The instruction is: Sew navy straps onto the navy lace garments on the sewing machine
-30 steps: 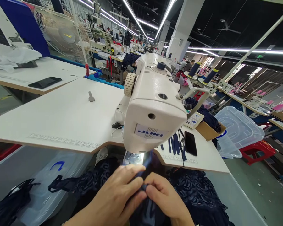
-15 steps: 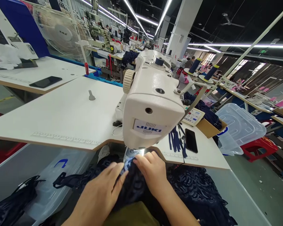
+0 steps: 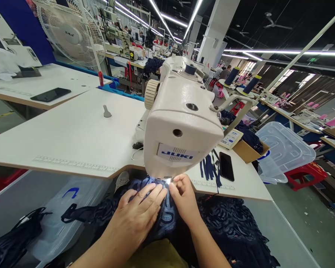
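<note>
A navy lace garment [image 3: 167,217] lies under the head of a white sewing machine [image 3: 181,123], lit by a small lamp near the needle area. My left hand [image 3: 141,212] rests flat on the lace with its fingers stretched towards the needle. On the other side, my right hand [image 3: 183,197] has thumb and bent fingers closed in a pinch at the garment's edge, just below the machine head. The needle and presser foot are hidden behind the head and my fingers.
Dark ribbon strips [image 3: 209,167] and a phone [image 3: 226,166] lie right of the machine. A grey key-shaped piece [image 3: 107,111] sits on the white table [image 3: 72,130]. Plastic bins with navy garments [image 3: 234,227] stand below on both sides.
My left hand has gone from pinching the garment to lying flat on it, further right and forward. More lace is spread under the machine. My right hand still pinches, fingers more curled.
</note>
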`<state>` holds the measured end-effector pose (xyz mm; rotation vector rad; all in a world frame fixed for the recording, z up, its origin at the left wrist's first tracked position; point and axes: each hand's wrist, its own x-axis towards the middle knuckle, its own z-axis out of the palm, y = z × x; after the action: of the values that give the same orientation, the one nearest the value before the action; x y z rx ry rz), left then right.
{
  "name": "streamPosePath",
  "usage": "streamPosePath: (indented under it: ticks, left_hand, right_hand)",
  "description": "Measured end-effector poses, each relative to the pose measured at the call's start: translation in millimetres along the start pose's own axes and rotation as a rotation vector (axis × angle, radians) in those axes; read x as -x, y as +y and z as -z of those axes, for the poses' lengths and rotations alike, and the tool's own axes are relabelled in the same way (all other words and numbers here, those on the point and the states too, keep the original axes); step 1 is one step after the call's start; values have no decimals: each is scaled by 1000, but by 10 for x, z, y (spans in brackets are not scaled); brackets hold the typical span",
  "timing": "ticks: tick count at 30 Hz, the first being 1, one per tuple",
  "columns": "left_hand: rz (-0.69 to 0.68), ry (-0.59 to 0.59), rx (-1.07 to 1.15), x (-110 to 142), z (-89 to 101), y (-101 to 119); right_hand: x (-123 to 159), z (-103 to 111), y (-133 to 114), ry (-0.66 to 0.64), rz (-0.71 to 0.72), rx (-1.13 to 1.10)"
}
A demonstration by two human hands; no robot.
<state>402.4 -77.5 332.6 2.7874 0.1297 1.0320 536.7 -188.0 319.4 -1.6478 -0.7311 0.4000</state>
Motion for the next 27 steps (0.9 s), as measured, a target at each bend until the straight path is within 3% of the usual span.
streamPosePath:
  ticks: [7, 19, 23, 27]
  left_hand:
    - [112, 58, -106, -63, -32, 102]
    - [77, 42, -151, -102, 3, 109]
    - [40, 41, -181, -106, 13, 103]
    - [109, 51, -147, -88, -11, 111]
  right_hand:
    - [-115, -72, -84, 89, -4, 227]
    - [-116, -82, -6, 122, 44, 321]
    - [-117, 32, -32, 43, 89, 352]
    - [-109, 292, -42, -54, 147, 430]
